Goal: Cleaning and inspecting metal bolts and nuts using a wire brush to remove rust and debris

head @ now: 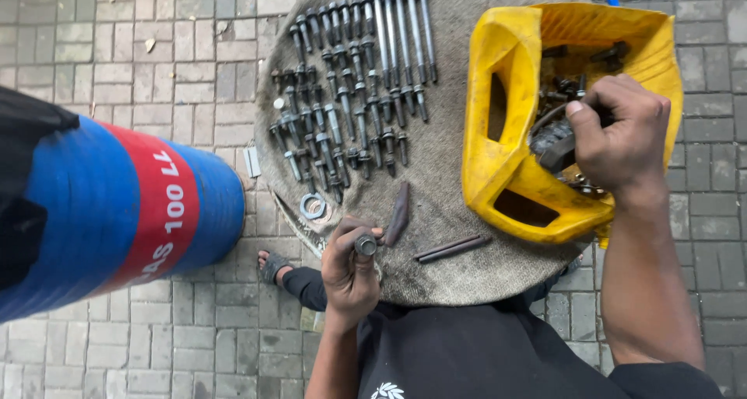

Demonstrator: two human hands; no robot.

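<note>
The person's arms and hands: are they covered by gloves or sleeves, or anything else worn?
No gloves: the left hand and the right hand are bare, smudged with dark grime. Both forearms are uncovered, with no watch, ring or band in view. A black top with a small white leaf emblem shows at the bottom edge.
</note>
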